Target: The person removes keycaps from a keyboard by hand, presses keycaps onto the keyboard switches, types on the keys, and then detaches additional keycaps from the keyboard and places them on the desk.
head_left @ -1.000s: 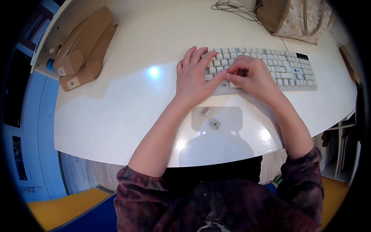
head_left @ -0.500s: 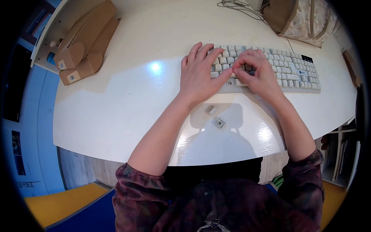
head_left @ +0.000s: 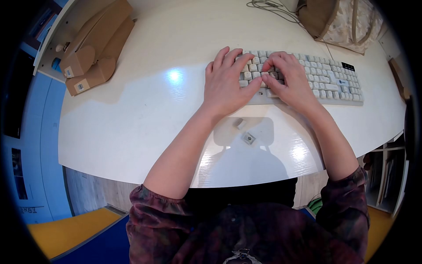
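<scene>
White keyboard [head_left: 324,79] stretches left to right.

The left hand [head_left: 226,86] and right hand [head_left: 292,80] are on the keyboard's [head_left: 327,80] left half. Before it on the desk [head_left: 127,141] lie 2 keycaps [head_left: 249,138]; behind, the bag [head_left: 347,26], a cable [head_left: 273,9] leftward; far left, cardboard [head_left: 94,46].

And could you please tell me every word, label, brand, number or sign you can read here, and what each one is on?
No text can be read clearly.
Keyboard: key markings too small to read.
Logo on the keyboard: dark, too small to read.
Black strip on the keyboard: tiny marks, unreadable.
Cardboard: two pale labels, too blurred.
Lettering at lower left: too blurred.
</scene>
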`<action>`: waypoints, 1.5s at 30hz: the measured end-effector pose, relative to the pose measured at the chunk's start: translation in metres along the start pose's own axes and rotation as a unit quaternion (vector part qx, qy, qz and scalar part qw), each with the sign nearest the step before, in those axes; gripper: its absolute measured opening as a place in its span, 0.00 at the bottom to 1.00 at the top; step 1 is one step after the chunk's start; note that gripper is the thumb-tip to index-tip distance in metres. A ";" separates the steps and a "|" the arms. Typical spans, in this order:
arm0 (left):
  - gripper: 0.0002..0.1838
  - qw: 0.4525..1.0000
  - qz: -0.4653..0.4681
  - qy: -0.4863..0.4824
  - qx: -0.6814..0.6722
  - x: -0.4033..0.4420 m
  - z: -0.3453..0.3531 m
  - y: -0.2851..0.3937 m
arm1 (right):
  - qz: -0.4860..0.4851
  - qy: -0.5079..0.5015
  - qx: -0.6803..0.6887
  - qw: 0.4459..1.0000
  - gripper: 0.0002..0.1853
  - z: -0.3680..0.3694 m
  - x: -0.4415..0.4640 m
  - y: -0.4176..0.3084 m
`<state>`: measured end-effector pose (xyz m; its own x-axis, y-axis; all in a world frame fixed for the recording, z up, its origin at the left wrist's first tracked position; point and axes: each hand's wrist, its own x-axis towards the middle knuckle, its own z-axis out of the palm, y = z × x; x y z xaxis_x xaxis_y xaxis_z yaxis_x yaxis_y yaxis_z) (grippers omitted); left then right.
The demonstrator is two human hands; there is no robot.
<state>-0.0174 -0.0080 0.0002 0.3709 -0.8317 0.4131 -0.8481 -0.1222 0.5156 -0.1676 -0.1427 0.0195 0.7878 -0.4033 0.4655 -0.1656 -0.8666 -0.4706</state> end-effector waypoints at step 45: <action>0.32 0.999 -0.010 -0.026 -0.023 0.002 -0.001 -0.002 | -0.053 0.001 0.067 0.996 0.06 -0.002 -0.001 0.004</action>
<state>-0.0140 -0.0088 0.0009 0.3669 -0.8566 0.3628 -0.8220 -0.1159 0.5576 -0.1700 -0.1465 0.0183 0.7951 -0.3124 0.5199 -0.0011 -0.8578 -0.5139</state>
